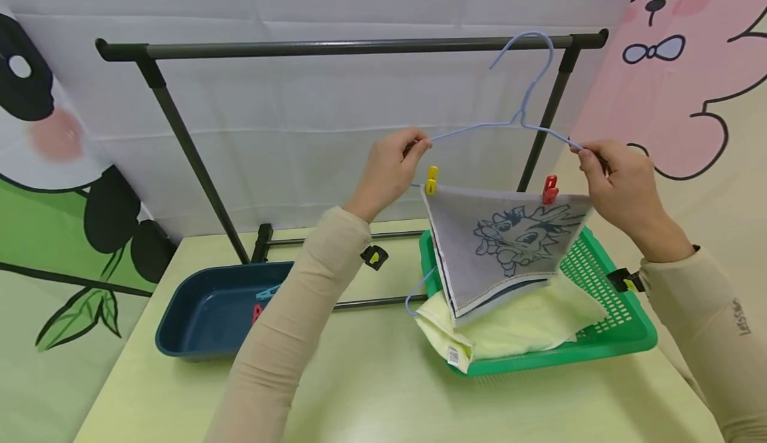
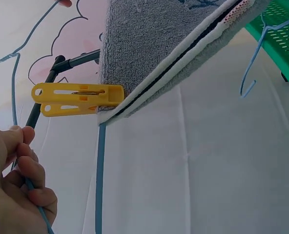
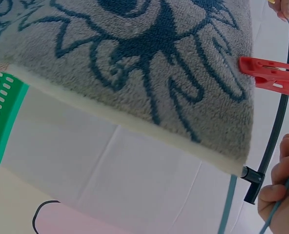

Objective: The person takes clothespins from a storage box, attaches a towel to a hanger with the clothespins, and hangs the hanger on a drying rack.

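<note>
A blue wire hanger (image 1: pixel 521 118) is held up by both hands, its hook overlapping the rack's top bar in the head view. My left hand (image 1: pixel 391 166) grips the hanger's left shoulder; my right hand (image 1: pixel 626 186) pinches the right shoulder. From its lower bar hangs a folded grey towel (image 1: pixel 461 236) with a dark blue cartoon print. A yellow clothespin (image 2: pixel 78 99) clips the towel's left end, and a red clothespin (image 3: pixel 269 74) clips it near the right end. Under the towel, a pale yellow cloth (image 1: pixel 515 336) lies over the green basket (image 1: pixel 623 343).
A black clothes rack (image 1: pixel 311 48) stands at the back of the table (image 1: pixel 335 390). At left sits a dark blue basin (image 1: pixel 198 323) with blue and red clothespins inside. Another blue hanger's hook (image 1: pixel 410 300) sticks out from the basket's left side.
</note>
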Available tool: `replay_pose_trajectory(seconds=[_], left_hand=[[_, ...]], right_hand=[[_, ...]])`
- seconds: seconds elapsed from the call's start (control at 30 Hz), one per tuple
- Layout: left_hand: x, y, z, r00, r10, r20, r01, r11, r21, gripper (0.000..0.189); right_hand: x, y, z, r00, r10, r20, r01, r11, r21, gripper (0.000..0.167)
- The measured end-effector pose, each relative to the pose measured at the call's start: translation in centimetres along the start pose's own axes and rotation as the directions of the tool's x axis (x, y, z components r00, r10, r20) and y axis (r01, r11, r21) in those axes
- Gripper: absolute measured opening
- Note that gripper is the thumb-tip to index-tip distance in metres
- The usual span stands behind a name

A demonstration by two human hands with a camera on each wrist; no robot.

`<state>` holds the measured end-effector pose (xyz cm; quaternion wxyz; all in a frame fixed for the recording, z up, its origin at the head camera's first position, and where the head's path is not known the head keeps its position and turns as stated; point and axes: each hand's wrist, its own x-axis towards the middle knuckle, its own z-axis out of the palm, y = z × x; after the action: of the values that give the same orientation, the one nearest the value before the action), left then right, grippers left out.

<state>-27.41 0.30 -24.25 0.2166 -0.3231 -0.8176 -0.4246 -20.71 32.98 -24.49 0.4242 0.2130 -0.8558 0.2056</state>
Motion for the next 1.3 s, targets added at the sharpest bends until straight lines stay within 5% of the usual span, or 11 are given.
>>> replay_pose_trajectory(seconds=[0.6,0.83,1.3], left_hand=[[0.8,-2.2,-5.3,0.993,0.033,-0.11,-0.024,0.997,0.078,0.021],[0.9,-2.9,-6.3,0.99,0.007,-0.139,0.013,0.99,0.14,0.02],[1.4,-3.5,-7.9,0.976,-0.092,-0.197,0.135,0.967,0.217,0.02]], right_hand=[[1.3,-1.0,2.2,0.998,0.007,-0.058,-0.004,0.998,0.062,0.015],[1.7,-1.7,3.3,0.999,-0.026,-0.046,0.03,0.996,0.084,0.013],[2.4,-3.7,4.5,0.999,0.026,0.032,-0.029,0.993,0.117,0.018]])
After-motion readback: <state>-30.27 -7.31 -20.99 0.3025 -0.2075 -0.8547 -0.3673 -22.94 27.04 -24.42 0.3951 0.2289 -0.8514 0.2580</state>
